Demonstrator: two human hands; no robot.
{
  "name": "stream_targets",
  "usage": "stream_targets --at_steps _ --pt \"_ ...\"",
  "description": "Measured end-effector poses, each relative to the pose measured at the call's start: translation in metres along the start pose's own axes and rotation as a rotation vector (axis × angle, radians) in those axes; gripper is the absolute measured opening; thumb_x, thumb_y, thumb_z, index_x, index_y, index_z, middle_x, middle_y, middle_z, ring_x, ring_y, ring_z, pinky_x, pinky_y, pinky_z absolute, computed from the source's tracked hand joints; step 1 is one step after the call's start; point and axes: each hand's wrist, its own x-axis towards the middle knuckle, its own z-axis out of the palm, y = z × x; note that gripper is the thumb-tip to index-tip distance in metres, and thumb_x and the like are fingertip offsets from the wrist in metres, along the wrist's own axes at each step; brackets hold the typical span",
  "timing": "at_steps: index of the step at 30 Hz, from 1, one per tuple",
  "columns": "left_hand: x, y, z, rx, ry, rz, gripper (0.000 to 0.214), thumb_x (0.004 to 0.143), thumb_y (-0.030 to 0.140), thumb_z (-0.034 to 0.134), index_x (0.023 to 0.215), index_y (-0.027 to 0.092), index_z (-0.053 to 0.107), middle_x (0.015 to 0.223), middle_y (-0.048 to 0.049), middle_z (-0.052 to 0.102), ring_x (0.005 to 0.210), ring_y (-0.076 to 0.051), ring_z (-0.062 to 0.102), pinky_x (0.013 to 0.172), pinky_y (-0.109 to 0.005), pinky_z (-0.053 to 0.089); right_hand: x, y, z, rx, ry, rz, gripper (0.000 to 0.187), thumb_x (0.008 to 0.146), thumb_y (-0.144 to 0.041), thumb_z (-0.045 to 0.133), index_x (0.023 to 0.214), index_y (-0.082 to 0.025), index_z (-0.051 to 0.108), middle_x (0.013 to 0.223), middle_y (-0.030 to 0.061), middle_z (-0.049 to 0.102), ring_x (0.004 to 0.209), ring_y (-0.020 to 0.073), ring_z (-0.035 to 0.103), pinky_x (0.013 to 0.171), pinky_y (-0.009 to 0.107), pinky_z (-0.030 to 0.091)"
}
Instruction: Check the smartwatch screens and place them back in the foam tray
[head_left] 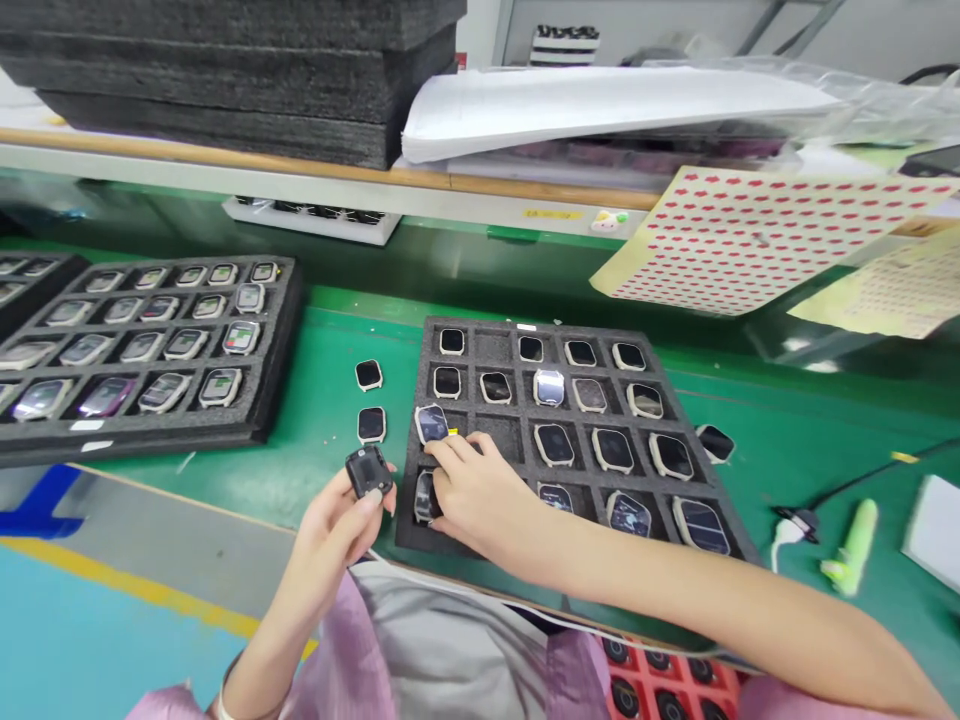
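Observation:
My left hand (341,525) is closed round a dark smartwatch body (368,471), held just left of a black foam tray (480,345). That tray lies on the green mat and holds several watch bodies in square pockets. My right hand (472,490) rests on the tray's near left corner, fingers curled and pinching at a watch body with a film and yellow tab (433,424). Two loose watch bodies (370,400) lie on the mat left of the tray, and another one (715,442) lies at its right edge.
A second foam tray (262,400) of watch bodies sits at the left. Stacked black foam sheets (225,80) fill the shelf behind. A sheet of red dot stickers (750,240) leans at the right. A green pen-like tool (851,550) and a cable lie on the mat.

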Motion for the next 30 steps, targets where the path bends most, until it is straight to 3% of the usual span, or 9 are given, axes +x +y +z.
stream_targets --at_steps 4,8,11,14,18,23,30 --pt "0.002 -0.006 -0.001 0.031 -0.034 0.015 0.03 0.086 0.034 0.057 0.11 0.017 0.057 0.082 -0.0021 0.057 0.043 -0.003 0.026 0.042 -0.021 0.018 -0.009 0.01 0.009 0.221 0.117 0.02 0.027 0.073 -0.031 0.072 0.084 -0.008 0.066 0.115 0.0177 0.054 0.106 0.0312 0.051 0.087 0.044 0.043" --pt "0.004 -0.01 -0.002 0.079 -0.207 -0.027 0.032 0.083 0.029 0.061 0.113 0.019 0.055 0.081 0.0002 0.052 0.049 -0.005 0.03 0.044 -0.02 0.024 -0.023 0.021 0.002 0.466 0.289 0.066 0.028 0.074 -0.027 0.07 0.095 -0.011 0.062 0.117 0.0155 0.054 0.111 0.0268 0.051 0.094 0.04 0.042" --pt "0.003 -0.01 0.001 0.105 -0.35 -0.068 0.041 0.081 0.022 0.063 0.12 0.018 0.051 0.069 0.0044 0.043 0.053 -0.007 0.033 0.049 -0.019 0.029 -0.03 0.022 -0.009 0.506 0.393 -0.008 0.034 0.079 -0.025 0.067 0.109 -0.012 0.057 0.12 0.0141 0.055 0.113 0.0246 0.051 0.096 0.039 0.042" --pt "0.003 -0.01 0.01 0.128 -0.453 -0.084 0.044 0.081 0.02 0.063 0.123 0.017 0.049 0.063 0.0063 0.038 0.054 -0.009 0.033 0.05 -0.02 0.03 -0.031 0.018 -0.015 0.412 0.404 -0.108 0.028 0.084 -0.021 0.06 0.11 -0.011 0.056 0.114 0.0146 0.061 0.107 0.0249 0.055 0.092 0.041 0.045" --pt "0.007 -0.014 0.024 0.164 -0.388 0.003 0.03 0.084 0.03 0.06 0.111 0.017 0.057 0.079 -0.0012 0.054 0.063 -0.012 0.045 0.059 -0.023 0.039 -0.029 0.014 -0.013 0.296 0.354 -0.145 0.023 0.088 -0.016 0.052 0.109 -0.008 0.057 0.106 0.0158 0.065 0.094 0.0252 0.059 0.084 0.043 0.047" --pt "0.013 -0.021 0.033 0.192 -0.245 0.055 0.021 0.085 0.031 0.058 0.099 0.016 0.061 0.089 -0.0044 0.064 0.085 -0.019 0.056 0.079 -0.029 0.044 -0.029 0.012 -0.012 0.26 0.387 -0.133 0.023 0.089 -0.014 0.052 0.109 -0.006 0.057 0.107 0.0163 0.064 0.095 0.0265 0.059 0.082 0.041 0.048" --pt "0.015 -0.012 0.034 0.116 -0.294 0.008 0.023 0.083 0.031 0.061 0.095 0.011 0.064 0.088 -0.0073 0.067 0.086 -0.021 0.058 0.077 -0.029 0.045 -0.032 0.019 -0.003 0.43 0.433 -0.151 0.03 0.085 -0.023 0.062 0.112 -0.011 0.055 0.102 0.0126 0.065 0.09 0.0231 0.059 0.079 0.038 0.049"
